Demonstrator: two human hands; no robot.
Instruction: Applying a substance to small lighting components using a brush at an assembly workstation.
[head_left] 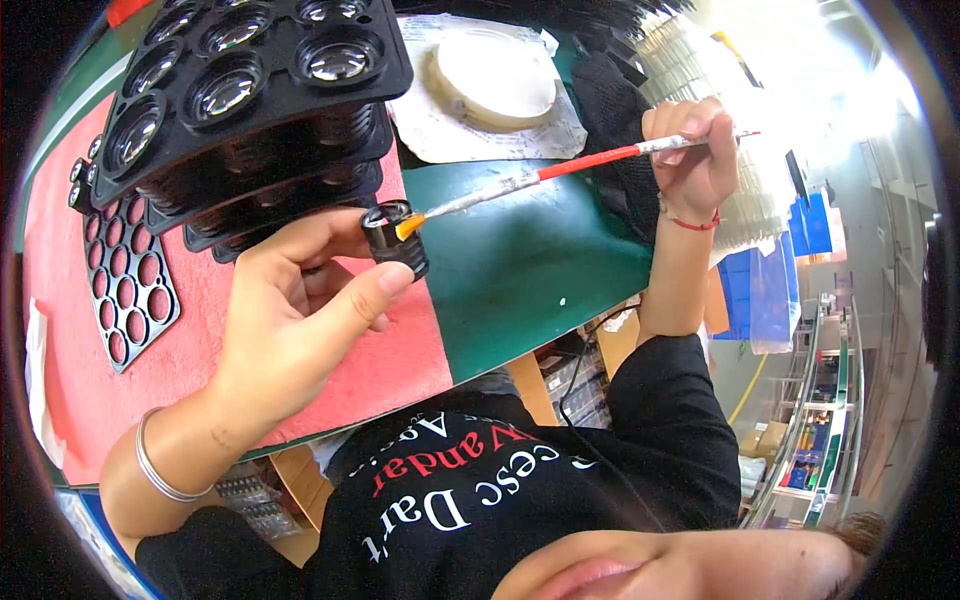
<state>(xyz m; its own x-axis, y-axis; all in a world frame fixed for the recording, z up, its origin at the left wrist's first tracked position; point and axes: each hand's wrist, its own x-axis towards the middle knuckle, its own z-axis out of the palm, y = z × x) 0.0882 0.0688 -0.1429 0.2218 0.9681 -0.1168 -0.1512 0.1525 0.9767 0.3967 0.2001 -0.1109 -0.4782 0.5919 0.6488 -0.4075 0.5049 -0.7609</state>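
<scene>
My left hand (285, 315) pinches a short black cylinder, which looks like a lens barrel (413, 258), between thumb and fingers above the mat's edge. A slim paintbrush (590, 160) with a red, paint-smeared handle is gripped near its far end by my right hand (697, 155). Its orange bristles meet the barrel's upper rim, or lie just in front of it. Behind my left hand rises a stack of black trays (290, 105), the top one filled with clear round lenses.
A round white dish (497, 75) sits on stained paper (430, 140) at the back. A black plate with round holes (125, 270) lies on the pink mat (225, 275). Black cloth (620, 150) and translucent stacked trays (755, 205) stand right, beyond the green table (530, 260).
</scene>
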